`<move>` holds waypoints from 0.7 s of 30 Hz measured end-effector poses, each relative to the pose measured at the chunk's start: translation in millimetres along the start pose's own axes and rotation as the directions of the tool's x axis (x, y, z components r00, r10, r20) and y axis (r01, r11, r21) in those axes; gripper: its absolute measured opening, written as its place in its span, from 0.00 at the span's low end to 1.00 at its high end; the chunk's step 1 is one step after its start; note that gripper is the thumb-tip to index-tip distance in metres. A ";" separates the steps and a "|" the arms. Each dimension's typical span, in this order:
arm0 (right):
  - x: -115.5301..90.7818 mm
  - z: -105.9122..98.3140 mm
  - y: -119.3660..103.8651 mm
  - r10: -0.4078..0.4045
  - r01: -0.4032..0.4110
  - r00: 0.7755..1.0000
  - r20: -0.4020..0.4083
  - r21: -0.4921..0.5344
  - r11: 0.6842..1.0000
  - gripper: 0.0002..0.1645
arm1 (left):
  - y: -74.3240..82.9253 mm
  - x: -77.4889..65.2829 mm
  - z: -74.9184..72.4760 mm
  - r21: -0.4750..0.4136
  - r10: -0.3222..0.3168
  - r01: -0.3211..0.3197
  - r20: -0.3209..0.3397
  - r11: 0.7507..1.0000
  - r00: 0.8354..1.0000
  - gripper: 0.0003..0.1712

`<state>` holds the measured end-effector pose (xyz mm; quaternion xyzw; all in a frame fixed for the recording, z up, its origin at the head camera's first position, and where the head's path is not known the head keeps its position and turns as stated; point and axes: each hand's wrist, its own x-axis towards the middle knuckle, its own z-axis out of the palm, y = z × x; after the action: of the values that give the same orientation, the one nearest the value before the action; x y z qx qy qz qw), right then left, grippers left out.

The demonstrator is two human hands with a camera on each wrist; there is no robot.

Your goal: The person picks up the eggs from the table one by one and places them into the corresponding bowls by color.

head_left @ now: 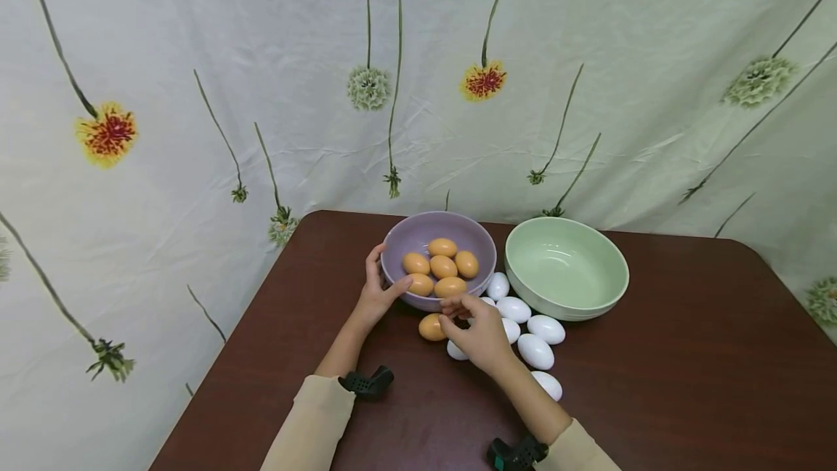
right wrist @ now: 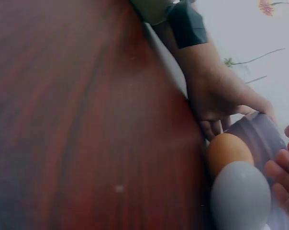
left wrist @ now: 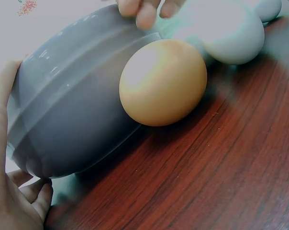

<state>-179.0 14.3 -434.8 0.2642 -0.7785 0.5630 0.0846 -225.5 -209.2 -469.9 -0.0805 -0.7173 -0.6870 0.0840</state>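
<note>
My left hand grips the left side of a purple bowl, its thumb over the rim and its other fingers around the outside. Several orange-brown eggs lie inside the bowl. At the bowl's front rim is my right hand, fingers loosely bent, with nothing visible between them. Below its fingertips one brown egg sits on the table against the bowl's outer wall. A white egg lies beside that brown egg, partly covered by the right hand in the head view.
A light green bowl without eggs stands right of the purple one. Several white eggs are scattered in front of both bowls, around the right hand and forearm. The dark wooden table ends at a flower-printed cloth behind.
</note>
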 end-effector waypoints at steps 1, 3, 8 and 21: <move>-1.2 1.0 1.0 -0.002 0.002 1.000 0.010 -0.022 1.000 0.10 | -0.1 0.1 0.1 -0.001 0.001 -0.001 -0.001 1.000 1.000 0.49; -3.7 2.5 2.2 -0.003 0.005 1.000 0.024 -0.082 0.997 0.11 | -0.7 0.2 0.1 -0.003 0.005 -0.005 0.000 1.000 1.000 0.49; -7.8 5.3 1.6 -0.025 0.040 0.998 0.049 -0.330 0.943 0.13 | -0.5 -0.1 0.6 -0.003 -0.001 0.001 0.004 1.000 1.000 0.50; -5.9 13.5 -5.8 -0.067 0.189 0.970 0.235 -0.547 0.816 0.18 | -1.2 -0.5 -0.2 0.006 0.009 -0.009 0.001 1.000 1.000 0.48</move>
<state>-168.8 2.3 -437.2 0.3357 -0.8949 0.2700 0.1166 -225.3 -209.5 -471.2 -0.0837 -0.7192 -0.6843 0.0870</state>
